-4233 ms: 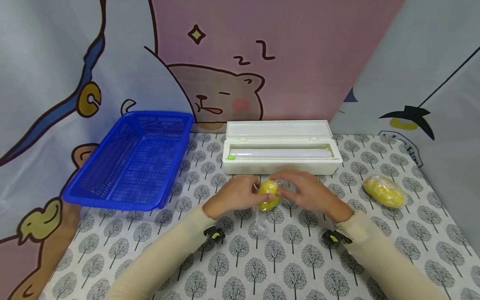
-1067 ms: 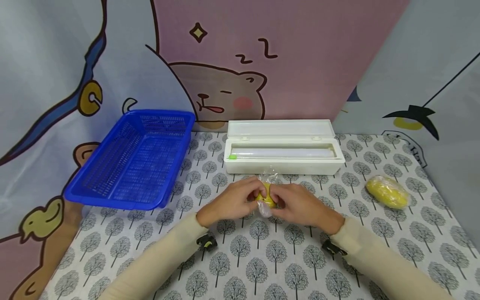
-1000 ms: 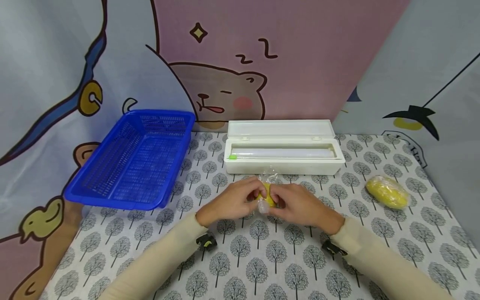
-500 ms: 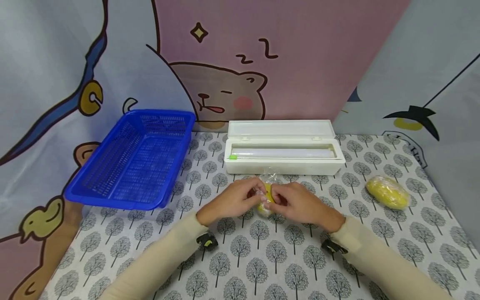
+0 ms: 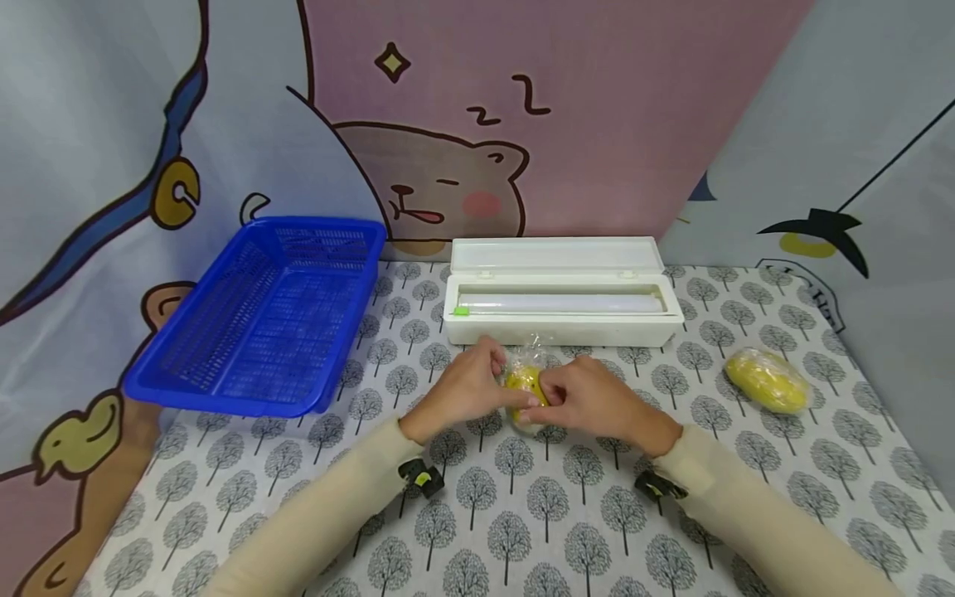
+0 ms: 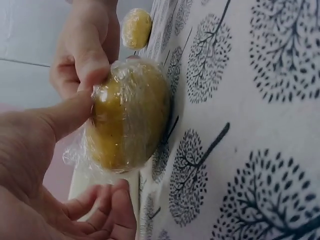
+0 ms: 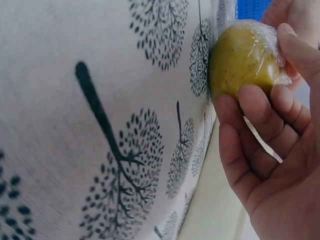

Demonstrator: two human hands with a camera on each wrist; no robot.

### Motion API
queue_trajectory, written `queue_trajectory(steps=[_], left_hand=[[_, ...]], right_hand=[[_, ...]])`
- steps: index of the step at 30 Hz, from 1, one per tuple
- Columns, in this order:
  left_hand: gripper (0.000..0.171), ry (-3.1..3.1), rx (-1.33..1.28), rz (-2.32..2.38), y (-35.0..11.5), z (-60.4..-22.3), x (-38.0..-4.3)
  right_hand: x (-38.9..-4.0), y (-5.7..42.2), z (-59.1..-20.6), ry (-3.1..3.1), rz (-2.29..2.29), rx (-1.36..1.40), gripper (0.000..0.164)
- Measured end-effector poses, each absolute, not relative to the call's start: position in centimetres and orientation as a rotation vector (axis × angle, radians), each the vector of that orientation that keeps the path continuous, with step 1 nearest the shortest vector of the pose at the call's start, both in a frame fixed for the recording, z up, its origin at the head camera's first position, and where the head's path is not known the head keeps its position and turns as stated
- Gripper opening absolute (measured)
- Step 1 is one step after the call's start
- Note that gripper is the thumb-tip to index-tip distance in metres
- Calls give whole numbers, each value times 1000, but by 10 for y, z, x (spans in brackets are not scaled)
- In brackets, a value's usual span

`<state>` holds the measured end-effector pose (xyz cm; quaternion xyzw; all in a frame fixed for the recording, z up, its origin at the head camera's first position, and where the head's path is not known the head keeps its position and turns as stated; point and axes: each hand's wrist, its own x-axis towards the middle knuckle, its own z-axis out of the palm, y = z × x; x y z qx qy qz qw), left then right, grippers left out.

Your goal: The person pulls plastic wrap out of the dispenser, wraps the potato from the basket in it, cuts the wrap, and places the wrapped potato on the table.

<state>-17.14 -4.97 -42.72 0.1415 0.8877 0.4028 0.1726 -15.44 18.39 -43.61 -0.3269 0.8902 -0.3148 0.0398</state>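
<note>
A yellow speckled fruit (image 5: 525, 383), partly covered in cling film, rests on the tablecloth between both hands. My right hand (image 5: 597, 405) grips it from the right, fingers curled against its side in the right wrist view. The left hand (image 5: 464, 388) lays its thumb on the film, close to the right thumb. Its other fingers (image 6: 120, 207) are held off the fruit, loosely bent, in the left wrist view. Loose clear film (image 5: 533, 355) sticks out at the fruit's far end. A second yellow fruit (image 5: 768, 381), wrapped in film, lies apart on the right.
Behind the hands stands a white cling film dispenser (image 5: 563, 332) with its lid raised, a roll (image 5: 559, 303) inside and a green slider (image 5: 461, 311) at its left. A blue plastic basket (image 5: 254, 332) sits at the left. Printed curtains hang behind the tree-patterned tablecloth (image 5: 515, 531).
Both hands have pulled and folded film over the fruit. Since half a second ago the left fingers have come off the film and spread away, leaving the thumb on it; the right hand keeps its grip.
</note>
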Motion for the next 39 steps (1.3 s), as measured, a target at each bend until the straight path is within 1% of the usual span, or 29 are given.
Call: queue_trajectory(steps=[1, 3, 8, 11, 14, 15, 17, 19, 20, 21, 24, 26, 32, 34, 39], left_hand=[[72, 2502, 381, 1152, -50, -428, -173], [73, 2455, 377, 1178, -52, -431, -175], [57, 2373, 417, 1180, -55, -433, -181], [56, 2382, 432, 1136, -57, -432, -182], [57, 2368, 449, 1144, -59, -433, -182], [58, 2361, 456, 1155, -60, -433, -182], [59, 2341, 467, 1181, -61, -435, -181], [59, 2321, 485, 1211, -62, -437, -181], [59, 2314, 492, 1223, -62, -438, -181], [59, 2307, 497, 1234, -62, -438, -181], [60, 2291, 502, 1257, -62, -438, -181], [65, 2281, 490, 1271, -62, -438, -182], [86, 2214, 439, 1360, -61, -436, -182], [87, 2205, 424, 1373, -60, -436, -181], [91, 2235, 378, 1344, -58, -434, -181]], right_hand=[[-155, 184, -436, 2719, -968, -1003, 52], [-156, 186, -436, 2695, -984, -1009, 51], [-159, 190, -438, 2609, -1085, -1018, 43], [-161, 193, -438, 2617, -1118, -891, 38], [-163, 197, -436, 2670, -1110, -666, 32], [-163, 197, -435, 2671, -1114, -591, 35], [-164, 197, -435, 2637, -1140, -470, 47], [-165, 196, -435, 2557, -1194, -406, 58], [-166, 194, -435, 2513, -1224, -399, 60], [-166, 193, -436, 2473, -1253, -397, 60], [-169, 187, -438, 2360, -1337, -409, 52], [-170, 183, -440, 2292, -1388, -399, 49], [-174, 179, -442, 2084, -1544, -310, 59], [-175, 179, -442, 2024, -1585, -297, 62], [-175, 180, -443, 1957, -1643, -294, 62]])
